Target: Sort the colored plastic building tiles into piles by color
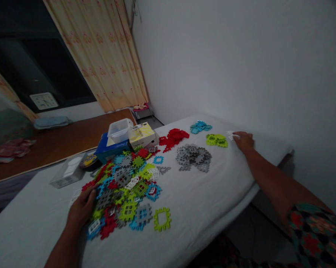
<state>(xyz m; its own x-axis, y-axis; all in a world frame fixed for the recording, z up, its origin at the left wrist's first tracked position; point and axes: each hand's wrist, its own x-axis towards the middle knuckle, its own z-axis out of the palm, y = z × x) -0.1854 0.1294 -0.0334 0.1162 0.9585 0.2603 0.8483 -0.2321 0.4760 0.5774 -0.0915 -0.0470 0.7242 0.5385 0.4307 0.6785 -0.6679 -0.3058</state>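
A large mixed heap of plastic interlocking building tiles in red, blue, green, grey and white lies on the table's left half. My left hand rests against the heap's left edge, thumb and forefinger apart, with no tile visibly gripped. Far to the right, my right hand pinches a white tile at the table surface; the fingers partly cover it. Sorted by colour nearby are a red pile, a blue pile, a green pile and a grey pile.
Behind the heap stand a blue box, a yellow-white box and a clear plastic tub. To their left are a round black container and a transparent case. A wall borders the white-covered table.
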